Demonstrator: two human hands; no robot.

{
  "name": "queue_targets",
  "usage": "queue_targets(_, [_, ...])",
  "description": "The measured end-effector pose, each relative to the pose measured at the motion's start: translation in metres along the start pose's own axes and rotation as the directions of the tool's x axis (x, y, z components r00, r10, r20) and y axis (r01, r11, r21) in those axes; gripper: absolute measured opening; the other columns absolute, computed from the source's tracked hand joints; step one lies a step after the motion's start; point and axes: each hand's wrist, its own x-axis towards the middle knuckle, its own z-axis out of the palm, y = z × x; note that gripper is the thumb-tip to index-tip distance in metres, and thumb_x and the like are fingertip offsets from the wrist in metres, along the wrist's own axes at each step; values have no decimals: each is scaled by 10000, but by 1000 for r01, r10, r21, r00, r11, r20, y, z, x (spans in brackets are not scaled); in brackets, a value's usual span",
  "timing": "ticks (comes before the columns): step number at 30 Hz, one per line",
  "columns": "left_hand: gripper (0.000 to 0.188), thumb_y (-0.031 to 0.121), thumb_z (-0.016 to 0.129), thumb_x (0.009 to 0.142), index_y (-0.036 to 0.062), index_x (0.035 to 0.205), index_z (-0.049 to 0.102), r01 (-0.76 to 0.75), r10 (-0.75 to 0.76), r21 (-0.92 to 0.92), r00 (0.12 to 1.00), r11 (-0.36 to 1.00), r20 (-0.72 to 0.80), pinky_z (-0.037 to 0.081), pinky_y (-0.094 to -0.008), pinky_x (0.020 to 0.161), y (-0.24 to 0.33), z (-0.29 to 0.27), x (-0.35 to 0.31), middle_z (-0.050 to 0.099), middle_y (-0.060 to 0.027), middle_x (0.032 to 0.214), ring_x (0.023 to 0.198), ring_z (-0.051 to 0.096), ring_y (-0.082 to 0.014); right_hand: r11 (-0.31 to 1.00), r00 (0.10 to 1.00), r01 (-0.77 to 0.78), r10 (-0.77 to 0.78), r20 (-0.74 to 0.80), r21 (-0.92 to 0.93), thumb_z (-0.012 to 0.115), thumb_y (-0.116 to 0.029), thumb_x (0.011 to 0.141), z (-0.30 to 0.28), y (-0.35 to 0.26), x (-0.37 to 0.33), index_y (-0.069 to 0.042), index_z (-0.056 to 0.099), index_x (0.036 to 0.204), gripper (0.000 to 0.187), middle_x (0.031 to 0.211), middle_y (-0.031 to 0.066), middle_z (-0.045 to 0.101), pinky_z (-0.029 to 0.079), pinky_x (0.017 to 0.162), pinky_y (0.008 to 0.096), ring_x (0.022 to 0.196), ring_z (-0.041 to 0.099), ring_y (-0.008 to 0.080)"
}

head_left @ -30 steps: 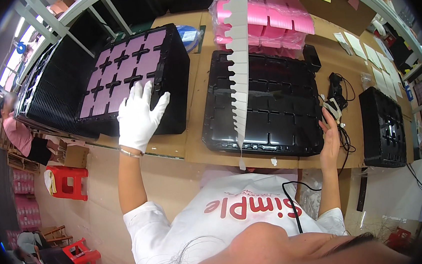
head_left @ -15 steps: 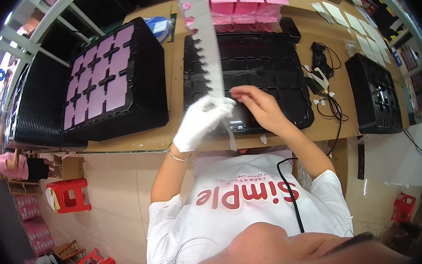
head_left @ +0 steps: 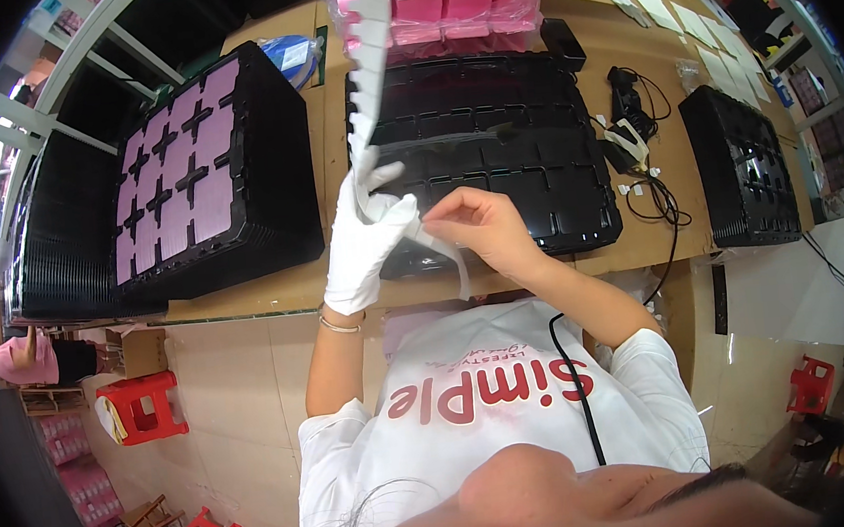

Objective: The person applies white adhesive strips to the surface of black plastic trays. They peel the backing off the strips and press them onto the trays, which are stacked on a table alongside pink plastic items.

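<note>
My left hand (head_left: 364, 233), in a white glove, grips a long pale paper strip (head_left: 371, 57) with a notched left edge. The strip rises away from me past the glove, and a thin curled tail (head_left: 449, 256) hangs below it. My bare right hand (head_left: 490, 232) is beside the glove, thumb and fingertips pinched together right at the strip. Whatever lies between those fingertips is too small to make out. Under and beyond both hands is a glossy black plastic tray (head_left: 505, 181) with moulded compartments.
On the left stands a tall stack of black trays (head_left: 274, 176) with pink inserts (head_left: 198, 168). Pink wrapped packs (head_left: 465, 4) sit at the back. Cables (head_left: 658, 203), a dark tool (head_left: 626, 105) and another black tray stack (head_left: 745, 170) are on the right. A red stool (head_left: 144, 408) is on the floor.
My left hand has moved left and turned upright with the strip, which now bends. My right hand's fingers, apart before, have come together in a pinch at the strip.
</note>
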Motion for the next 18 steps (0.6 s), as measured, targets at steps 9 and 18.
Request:
queue_targets(9, [212,206,799,826,25,870,698,327,-320,66,943,943,-98,449,-183,565,-8,-12,14,671,-8,743,606,585,-55,436,667,665,-712,220,-606,748,-9,754,-2,-4,16,-34,678,866,134,886,97,634,497,746,319,834,608,254])
queue_targets(18, [241,211,802,831,26,867,652,293,-280,36,938,955,-205,432,-184,567,-24,-34,39,642,-3,759,609,576,-48,783,955,278,-285,76,-556,753,-218,787,-63,12,245,-35,734,863,199,837,112,719,521,723,313,776,680,189])
